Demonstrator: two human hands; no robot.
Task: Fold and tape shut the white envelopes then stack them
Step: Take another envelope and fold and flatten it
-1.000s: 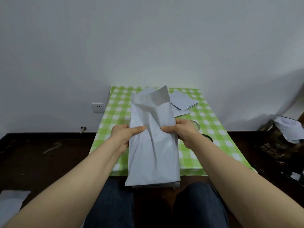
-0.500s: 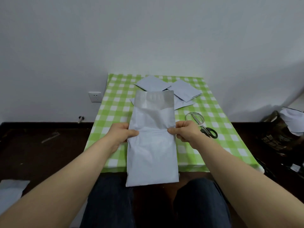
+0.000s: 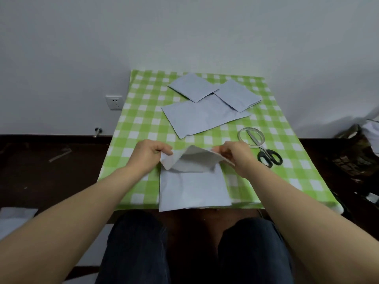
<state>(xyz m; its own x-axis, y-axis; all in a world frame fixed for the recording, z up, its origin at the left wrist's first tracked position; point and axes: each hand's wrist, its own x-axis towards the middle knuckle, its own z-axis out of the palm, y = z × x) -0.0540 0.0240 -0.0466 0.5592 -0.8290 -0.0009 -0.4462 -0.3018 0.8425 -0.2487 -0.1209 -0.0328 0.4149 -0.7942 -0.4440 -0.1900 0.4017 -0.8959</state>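
Both hands grip the white envelope (image 3: 192, 187) at the near edge of the counter (image 3: 139, 128): the left hand (image 3: 147, 155) and right hand (image 3: 235, 155) pinch the corners of its lifted far end, which is curling toward the person. To fold it well, I judge the corners should land square and the crease be pressed flat before taping. Farther off, two folded envelopes (image 3: 192, 86) overlap a long flat envelope (image 3: 201, 117), with the tape roll (image 3: 241, 134) and scissors (image 3: 263, 151) to the right, the white wall (image 3: 184, 33) and its socket (image 3: 113, 102) behind, and dark floor (image 3: 51, 171) around.
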